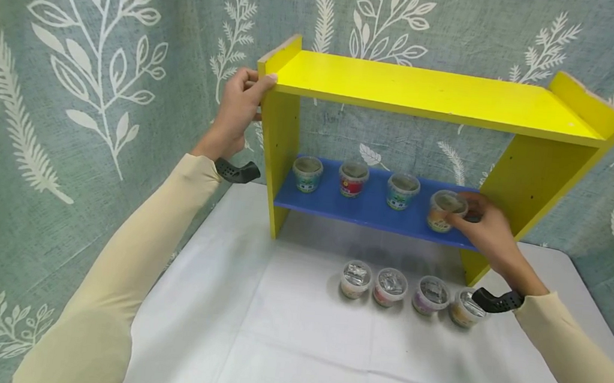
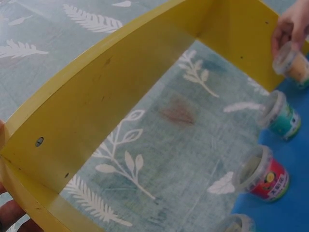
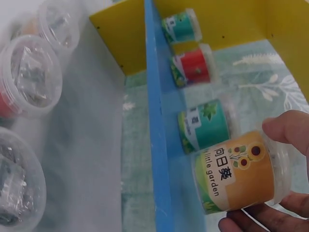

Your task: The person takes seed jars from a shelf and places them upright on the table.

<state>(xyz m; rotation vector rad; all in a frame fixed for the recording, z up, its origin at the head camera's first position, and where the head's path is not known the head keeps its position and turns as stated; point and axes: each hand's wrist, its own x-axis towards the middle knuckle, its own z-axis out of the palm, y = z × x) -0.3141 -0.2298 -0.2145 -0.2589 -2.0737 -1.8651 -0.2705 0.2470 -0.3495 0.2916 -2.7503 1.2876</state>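
Orange-labelled cup [image 3: 237, 176] shows printed sunflowers [image 3: 255, 151] only in right-wrist view.

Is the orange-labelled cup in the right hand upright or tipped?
Upright. In the head view, the orange-labelled cup, held by the right hand, has its rim up, like the neighbouring teal cup.

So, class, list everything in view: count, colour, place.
Shelf unit: 1, yellow and blue, on tabletop
Tabletop: 1, white, underneath
Teal cups: 2, blue board, first and third from left
Red cup: 1, blue board, second from left
Orange cup: 1, blue board's right end
Silver-topped cups: 4, tabletop row
Curtain: 1, green, white leaf pattern, behind
Wrist devices: 2, black, one per wrist
Sleeves: 2, cream, both arms
Left hand: 1, gripping shelf unit
Right hand: 1, holding orange cup
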